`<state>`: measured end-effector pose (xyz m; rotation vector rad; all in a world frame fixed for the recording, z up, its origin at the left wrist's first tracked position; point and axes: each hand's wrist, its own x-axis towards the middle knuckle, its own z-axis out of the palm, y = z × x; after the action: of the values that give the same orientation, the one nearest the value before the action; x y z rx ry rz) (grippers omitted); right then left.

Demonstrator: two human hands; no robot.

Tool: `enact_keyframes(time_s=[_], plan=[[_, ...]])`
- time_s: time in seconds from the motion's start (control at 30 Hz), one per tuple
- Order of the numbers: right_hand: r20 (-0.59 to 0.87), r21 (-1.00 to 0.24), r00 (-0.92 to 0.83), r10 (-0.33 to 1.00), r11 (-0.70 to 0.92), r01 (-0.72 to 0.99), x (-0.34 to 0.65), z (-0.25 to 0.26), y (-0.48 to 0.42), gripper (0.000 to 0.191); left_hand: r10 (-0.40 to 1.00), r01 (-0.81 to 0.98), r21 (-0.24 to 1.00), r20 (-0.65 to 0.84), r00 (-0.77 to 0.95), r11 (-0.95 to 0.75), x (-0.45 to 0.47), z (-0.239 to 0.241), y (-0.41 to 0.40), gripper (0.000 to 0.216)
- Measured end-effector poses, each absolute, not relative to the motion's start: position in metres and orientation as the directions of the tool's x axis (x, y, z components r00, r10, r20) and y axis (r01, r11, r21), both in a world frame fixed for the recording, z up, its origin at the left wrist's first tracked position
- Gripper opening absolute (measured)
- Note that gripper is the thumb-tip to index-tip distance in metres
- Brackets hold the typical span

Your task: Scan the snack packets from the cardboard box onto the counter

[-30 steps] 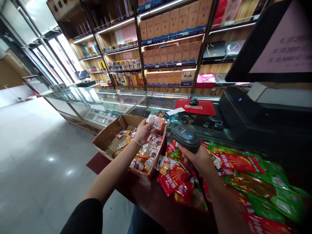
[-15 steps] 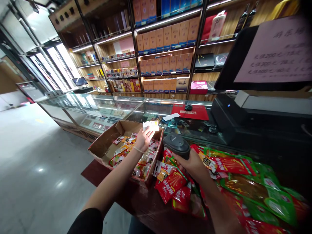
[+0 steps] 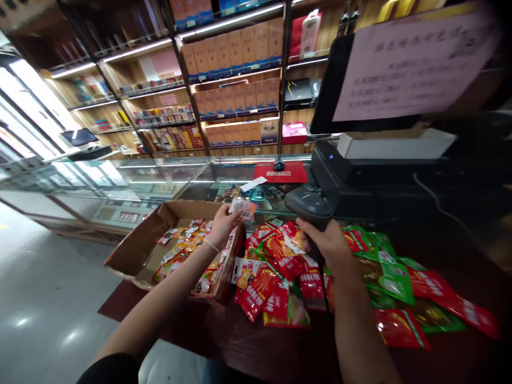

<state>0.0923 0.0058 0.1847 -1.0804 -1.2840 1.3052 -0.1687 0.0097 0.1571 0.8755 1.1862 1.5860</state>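
My left hand (image 3: 225, 225) pinches a small snack packet (image 3: 245, 208) by its edge, just above the right wall of a cardboard box (image 3: 132, 261). Inside that box lie several small snack packets (image 3: 192, 234) in orange, white and red. Wrapped round the handle of a black barcode scanner (image 3: 308, 205) is my right hand (image 3: 326, 242), above the heap of bags. The scanner's head points toward the packet side, and its cord hangs down. Under and beside it spread red snack bags (image 3: 260, 285) and green-edged bags (image 3: 394, 277) on the dark red tabletop (image 3: 240, 346).
Behind the table runs a glass display counter (image 3: 160, 176) with a red mat (image 3: 296, 172), a mouse (image 3: 279, 166) and a white paper strip (image 3: 254, 184). A screen with a pink handwritten sheet (image 3: 400, 69) stands at the right. Shelves of boxes (image 3: 240, 45) line the wall.
The view has turned right. The scanner has moved right, away from my left hand, and the bags beneath show more. The packet, brightly lit before, is now dimmer and turned differently in my left hand.
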Motion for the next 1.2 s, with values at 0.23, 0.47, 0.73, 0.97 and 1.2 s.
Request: enact_keyframes(time_s=[0.23, 0.47, 0.73, 0.97, 1.2], plan=[[0.081, -0.977, 0.041, 0.996, 0.088, -0.193, 0.155, 0.194, 0.016, 0.035, 0.984, 0.507, 0.846, 0.176, 0.027, -0.165, -0.087, 0.136, 0.058, 0.009], [0.122, -0.954, 0.109, 0.986, 0.147, -0.26, 0.176, 0.199, 0.013, 0.031, 0.901, 0.759, 0.486, 0.244, 0.359, -0.434, 0.0, 0.121, 0.082, 0.01], [0.105, -0.949, 0.127, 0.986, 0.137, -0.283, 0.169, 0.202, 0.011, 0.033, 0.838, 0.696, 0.581, -0.042, 0.544, -0.423, 0.006, 0.122, 0.078, 0.034], [0.087, -0.982, -0.017, 0.996, 0.083, -0.168, 0.142, 0.205, 0.005, 0.036, 0.93, 0.603, 0.726, 0.146, 0.336, -0.331, -0.081, 0.167, 0.058, 0.025], [-0.003, -0.998, -0.205, 0.979, -0.015, -0.057, 0.088, 0.198, -0.009, 0.033, 0.991, 0.447, 0.887, 0.13, -0.009, -0.113, -0.206, 0.169, 0.014, 0.031]])
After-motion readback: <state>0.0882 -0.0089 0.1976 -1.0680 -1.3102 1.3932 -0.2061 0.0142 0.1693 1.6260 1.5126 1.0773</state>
